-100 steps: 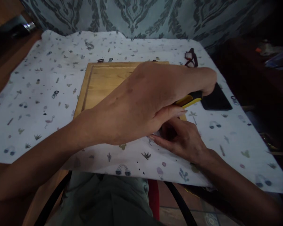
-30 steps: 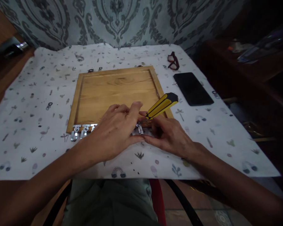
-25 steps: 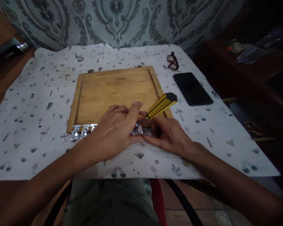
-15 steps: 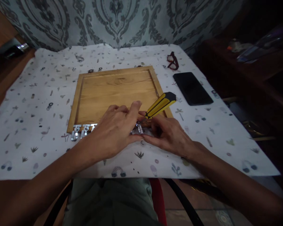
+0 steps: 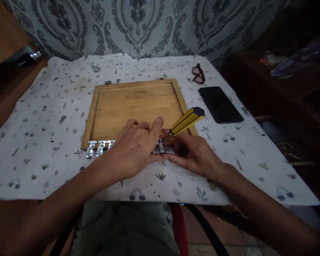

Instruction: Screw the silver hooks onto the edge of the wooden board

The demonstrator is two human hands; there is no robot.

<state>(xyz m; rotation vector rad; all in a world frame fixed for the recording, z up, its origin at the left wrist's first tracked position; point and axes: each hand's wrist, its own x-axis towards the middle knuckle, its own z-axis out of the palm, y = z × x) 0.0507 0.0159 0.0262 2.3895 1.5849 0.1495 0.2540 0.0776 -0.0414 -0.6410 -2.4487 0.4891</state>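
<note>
A framed wooden board [image 5: 136,106] lies on the table, with several small metal hooks [image 5: 101,147] along its near edge. My left hand [image 5: 134,147] bends over that edge, its thumb and fingers closed around one metal hook [image 5: 160,145] and hiding part of the row. Just right of it, my right hand [image 5: 196,153] is closed by the same hook, thumb tip close to the left thumb. A screwdriver [image 5: 188,121] with a yellow and black handle leans up to the right from between the fingers. Its tip is hidden, and the fingers partly cover its shaft.
A black phone [image 5: 220,105] lies right of the board, with dark red glasses [image 5: 198,74] behind it. The patterned tablecloth [image 5: 50,142] covers the table. Patterned fabric [image 5: 138,28] hangs at the back. Dark furniture [image 5: 282,89] stands on the right.
The whole view has shifted slightly, so things appear a little further right and lower. Both hands stay at the same hook with the screwdriver still leaning to the right.
</note>
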